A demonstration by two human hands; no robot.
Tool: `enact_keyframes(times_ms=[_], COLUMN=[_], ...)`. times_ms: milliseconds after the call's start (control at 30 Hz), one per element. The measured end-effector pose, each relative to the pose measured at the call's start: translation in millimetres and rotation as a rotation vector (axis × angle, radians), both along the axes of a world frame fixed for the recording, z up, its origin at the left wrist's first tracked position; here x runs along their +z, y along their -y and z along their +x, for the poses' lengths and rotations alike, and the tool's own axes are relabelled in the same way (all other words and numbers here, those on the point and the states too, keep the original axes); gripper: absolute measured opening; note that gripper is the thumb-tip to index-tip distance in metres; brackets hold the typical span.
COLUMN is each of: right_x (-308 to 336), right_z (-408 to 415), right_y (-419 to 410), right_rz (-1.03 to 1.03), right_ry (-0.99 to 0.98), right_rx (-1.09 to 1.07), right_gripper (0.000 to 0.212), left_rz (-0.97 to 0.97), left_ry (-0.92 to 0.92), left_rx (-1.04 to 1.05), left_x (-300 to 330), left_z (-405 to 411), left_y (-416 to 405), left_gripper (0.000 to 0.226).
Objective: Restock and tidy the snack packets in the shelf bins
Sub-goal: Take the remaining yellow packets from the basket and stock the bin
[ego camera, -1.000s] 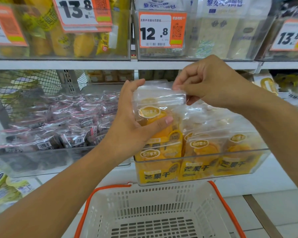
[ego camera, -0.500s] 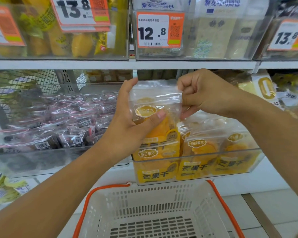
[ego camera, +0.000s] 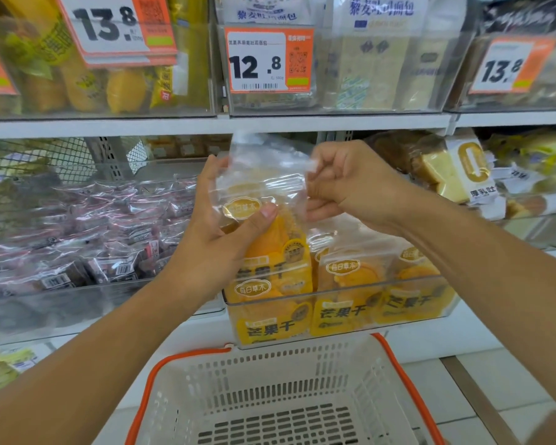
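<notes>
White shop shelf (ego camera: 206, 127): left hand (ego camera: 219, 232) and right hand (ego camera: 350, 187) both grip one clear yellow mango packet (ego camera: 267, 200) above clear plastic bin (ego camera: 341, 313).

This is a shop aisle, a grocery or convenience store. White shelf boards (ego camera: 206, 125) run across the frame and carry clear plastic bins (ego camera: 341, 303) filled with packaged snacks. Orange-and-white price tags (ego camera: 268, 61) hang on the upper bins, reading 13.8 at upper left, 12.8 at top centre and 13.8 at upper right, with barcodes and QR codes. At the bottom centre sits a white plastic shopping basket (ego camera: 270, 380) with an orange rim, over a pale tiled floor (ego camera: 511, 380).
</notes>
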State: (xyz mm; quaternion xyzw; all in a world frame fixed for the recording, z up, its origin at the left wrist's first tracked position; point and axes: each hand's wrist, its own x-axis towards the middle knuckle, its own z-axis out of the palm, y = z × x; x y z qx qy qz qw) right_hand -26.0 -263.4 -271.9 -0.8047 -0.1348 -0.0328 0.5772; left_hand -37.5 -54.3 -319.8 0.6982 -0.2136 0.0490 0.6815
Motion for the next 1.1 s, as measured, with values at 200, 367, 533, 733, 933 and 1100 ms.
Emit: enact_keyframes(times_ms=[200,367,533,733,933,1100], right_x=[2.9,17.6,7.2,-9.1,-8.6,-34.7], right_z=[2.7,-13.9,-55.8,-69.0,-113.2,-117.8], right_y=[-7.7,9.2,-6.6,-20.0,9.4,10.6], right_rz=[-0.302,-0.123,-0.401,-0.851,-1.160,-1.293], right_ry=[-0.021,0.013,0.594,0.586,0.740,0.269], right_rx=[0.100,-0.040,-0.205,-0.022,-0.182,-0.144], right_gripper=[0.013,0.026,0.046,0.071,0.034,0.030], left_rz=[-0.039,-0.038,0.052,0.197,0.690,1.283], left_ry=[0.025,0.030,0.129,0.245,1.228,0.862], left_rx=[0.022,0.029,0.065,0.164,0.359,0.270], left_x=[0.1,3.4,5.0,-0.5,-4.0,-52.1], left_z=[-4.1,-5.3,-11.1,-18.4,-62.9,-81.2], left_y=[2.9,-0.4,-3.9,-15.2,-36.9,-18.0], left_gripper=[0.082,0.088,0.096,0.112,0.026,0.022])
